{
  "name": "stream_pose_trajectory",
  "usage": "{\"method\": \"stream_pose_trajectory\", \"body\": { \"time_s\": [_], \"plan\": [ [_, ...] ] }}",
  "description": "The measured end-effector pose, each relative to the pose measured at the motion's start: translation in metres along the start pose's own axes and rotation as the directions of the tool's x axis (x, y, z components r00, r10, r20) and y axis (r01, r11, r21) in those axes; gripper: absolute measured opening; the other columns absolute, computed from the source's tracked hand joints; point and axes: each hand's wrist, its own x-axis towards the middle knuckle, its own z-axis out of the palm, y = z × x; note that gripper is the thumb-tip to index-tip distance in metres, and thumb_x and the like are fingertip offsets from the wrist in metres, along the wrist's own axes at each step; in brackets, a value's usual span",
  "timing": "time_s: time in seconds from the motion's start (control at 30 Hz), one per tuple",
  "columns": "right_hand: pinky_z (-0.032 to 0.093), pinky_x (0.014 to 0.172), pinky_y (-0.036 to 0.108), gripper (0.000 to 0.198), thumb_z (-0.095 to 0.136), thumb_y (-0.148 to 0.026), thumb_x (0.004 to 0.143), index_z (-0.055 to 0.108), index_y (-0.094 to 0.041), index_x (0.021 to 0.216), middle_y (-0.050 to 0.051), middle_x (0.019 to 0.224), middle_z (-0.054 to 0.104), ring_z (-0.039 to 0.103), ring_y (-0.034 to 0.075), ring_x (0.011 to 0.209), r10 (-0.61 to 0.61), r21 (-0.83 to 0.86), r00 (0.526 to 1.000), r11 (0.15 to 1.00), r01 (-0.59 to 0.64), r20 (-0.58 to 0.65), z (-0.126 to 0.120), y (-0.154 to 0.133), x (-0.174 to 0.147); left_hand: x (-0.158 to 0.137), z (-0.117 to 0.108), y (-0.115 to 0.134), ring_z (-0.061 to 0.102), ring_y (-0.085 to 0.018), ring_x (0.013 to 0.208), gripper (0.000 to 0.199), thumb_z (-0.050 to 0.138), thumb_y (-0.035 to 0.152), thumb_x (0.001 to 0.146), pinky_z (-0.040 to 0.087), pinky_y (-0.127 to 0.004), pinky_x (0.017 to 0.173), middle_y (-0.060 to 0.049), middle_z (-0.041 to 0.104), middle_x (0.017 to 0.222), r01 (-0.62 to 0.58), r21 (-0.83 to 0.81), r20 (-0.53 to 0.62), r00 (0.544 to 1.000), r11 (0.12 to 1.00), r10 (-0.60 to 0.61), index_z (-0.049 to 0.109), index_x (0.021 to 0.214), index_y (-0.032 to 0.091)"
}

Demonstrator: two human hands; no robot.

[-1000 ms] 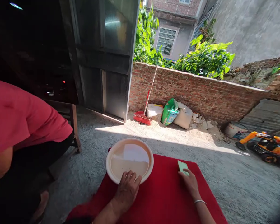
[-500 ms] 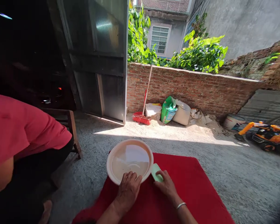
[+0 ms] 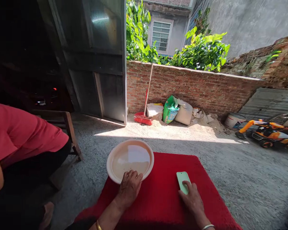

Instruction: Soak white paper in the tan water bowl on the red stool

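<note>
A pale pink basin [image 3: 110, 164] of clear water stands on the back left of the red-covered table [image 3: 156, 201]. My left hand [image 3: 129, 187] grips its near rim, with the fingers over the edge; the thumb lies along the outside. To the right, my right hand [image 3: 192, 196] holds a pale green oblong case [image 3: 181, 177] with rounded corners and a small dark dot near its far end. I cannot tell exactly what kind of case it is. My thumb and fingers cover its near part. It lies on or just above the red cloth.
A person in a red shirt [image 3: 31, 131] sits at the left near a wooden chair [image 3: 69, 131]. Beyond are a metal door [image 3: 103, 83], a brick wall [image 3: 194, 86], a broom [image 3: 147, 95], sacks [image 3: 183, 113] and an orange toy digger [image 3: 268, 134].
My right hand has moved the pale green case rightward, away from the basin's side. My left hand stays on the basin's rim. The whole view has shifted slightly.
</note>
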Motion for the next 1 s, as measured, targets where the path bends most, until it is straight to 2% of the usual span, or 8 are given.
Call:
{"method": "stream_pose_trajectory", "body": {
  "time_s": [0.17, 0.3, 0.43, 0.57, 0.73, 0.87, 0.93, 1.0],
  "plan": [
    [0.047, 0.094, 0.03, 0.035, 0.065, -0.03, 0.06, 0.074, -0.031, 0.094, 0.001, 0.103, 0.066, 0.063, 0.025, 0.11, -0.343, 0.323, 0.883, 0.916, 0.238, 0.32, 0.035, -0.053, -0.044, 0.0, -0.014, 0.004, 0.058, -0.026, 0.109, 0.03, 0.051, 0.015, 0.095, 0.04, -0.043, 0.094, -0.006, 0.068, 0.108, 0.015, 0.004, 0.033, 0.999, 1.0, -0.015, 0.068, 0.117, 0.025],
    [0.05, 0.092, 0.035, 0.05, 0.064, -0.046, 0.061, 0.072, -0.024, 0.105, 0.007, 0.102, 0.069, 0.064, 0.029, 0.104, 0.059, 0.278, 0.997, 0.958, -0.069, 0.043, -0.013, -0.01, 0.009, 0.0, -0.019, 0.007, 0.058, -0.025, 0.107, 0.028, 0.052, 0.016, 0.095, 0.04, -0.04, 0.092, -0.006, 0.067, 0.107, 0.025, -0.002, 0.05, 0.998, 1.0, -0.024, 0.068, 0.116, 0.026],
    [0.047, 0.091, 0.05, 0.072, 0.048, -0.052, 0.075, 0.057, -0.004, 0.127, 0.028, 0.112, 0.064, 0.06, 0.042, 0.112, 0.361, 0.174, 0.925, 0.925, -0.339, -0.12, -0.073, 0.039, 0.079, 0.001, -0.02, 0.007, 0.058, -0.024, 0.107, 0.028, 0.053, 0.018, 0.095, 0.039, -0.039, 0.092, -0.006, 0.066, 0.108, 0.024, -0.008, 0.072, 0.997, 1.0, -0.023, 0.067, 0.118, 0.027],
    [0.048, 0.087, 0.049, 0.066, 0.048, -0.049, 0.077, 0.058, -0.006, 0.126, 0.027, 0.109, 0.065, 0.062, 0.043, 0.11, 0.394, 0.12, 0.913, 0.917, -0.381, -0.108, -0.076, 0.03, 0.099, 0.004, -0.022, 0.008, 0.057, -0.024, 0.109, 0.029, 0.054, 0.02, 0.095, 0.038, -0.039, 0.093, -0.006, 0.066, 0.11, 0.022, -0.008, 0.085, 0.996, 1.0, -0.022, 0.066, 0.12, 0.027],
    [0.048, 0.083, 0.033, 0.041, 0.064, -0.037, 0.063, 0.071, -0.026, 0.102, 0.006, 0.103, 0.066, 0.066, 0.026, 0.096, 0.048, 0.165, 0.992, 0.984, -0.068, 0.12, -0.007, -0.042, 0.024, 0.006, -0.027, 0.011, 0.057, -0.025, 0.109, 0.028, 0.053, 0.019, 0.095, 0.038, -0.04, 0.093, -0.006, 0.066, 0.109, 0.025, -0.015, 0.08, 0.997, 1.0, -0.023, 0.067, 0.119, 0.026],
    [0.049, 0.081, 0.029, 0.037, 0.063, -0.028, 0.053, 0.074, -0.03, 0.088, 0.001, 0.098, 0.067, 0.065, 0.022, 0.092, -0.317, 0.344, 0.879, 0.919, 0.192, 0.357, 0.019, -0.058, -0.048, 0.006, -0.029, 0.012, 0.057, -0.026, 0.11, 0.03, 0.053, 0.019, 0.095, 0.039, -0.041, 0.095, -0.006, 0.067, 0.111, 0.038, -0.017, 0.102, 0.994, 0.999, -0.036, 0.066, 0.121, 0.026],
    [0.052, 0.085, 0.036, 0.04, 0.063, -0.036, 0.055, 0.074, -0.029, 0.093, 0.005, 0.1, 0.068, 0.067, 0.028, 0.097, -0.31, 0.392, 0.9, 0.902, 0.177, 0.307, 0.006, -0.03, -0.055, 0.007, -0.027, 0.011, 0.057, -0.026, 0.111, 0.031, 0.054, 0.019, 0.094, 0.04, -0.042, 0.095, -0.007, 0.067, 0.113, 0.037, -0.021, 0.127, 0.991, 0.999, -0.034, 0.065, 0.123, 0.026],
    [0.052, 0.091, 0.044, 0.042, 0.061, -0.048, 0.058, 0.072, -0.033, 0.097, 0.007, 0.101, 0.071, 0.067, 0.034, 0.104, -0.11, 0.319, 0.987, 0.945, 0.068, 0.118, -0.017, 0.017, -0.044, 0.007, -0.024, 0.01, 0.058, -0.027, 0.112, 0.034, 0.054, 0.019, 0.094, 0.04, -0.042, 0.095, -0.007, 0.067, 0.116, 0.029, -0.025, 0.149, 0.989, 0.999, -0.025, 0.064, 0.125, 0.026]
  ]
}}
